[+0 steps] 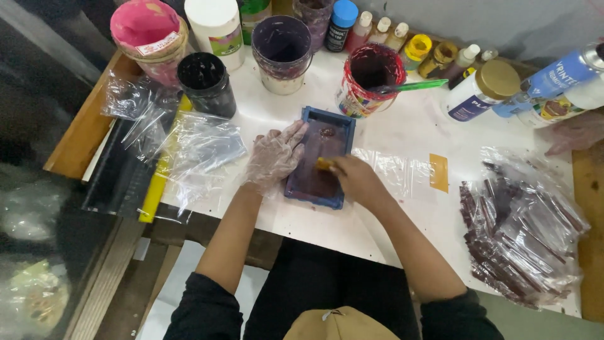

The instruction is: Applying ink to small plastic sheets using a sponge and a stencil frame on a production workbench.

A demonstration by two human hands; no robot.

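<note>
Right hand (355,179) grip clamped on a small yellow tool (323,164); plastic-gloved left hand (274,157), fingers spread, steadies rectangular blue frame (308,195).

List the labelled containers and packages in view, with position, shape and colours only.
Red paint tub: centre back, round, multicoloured label.
White bottle: right back, gold cap, blue label.
Blue-labelled bottle: far right, lying tilted.
Pink-lidded tub: left back, white label strip.
Clear bag pile: right, dark red printed strips.

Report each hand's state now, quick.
Left hand: open, in a clear plastic glove, flat on the rim of the blue rectangular frame.
Right hand: closed, fingers gripping a small yellow tool on the frame.
</note>
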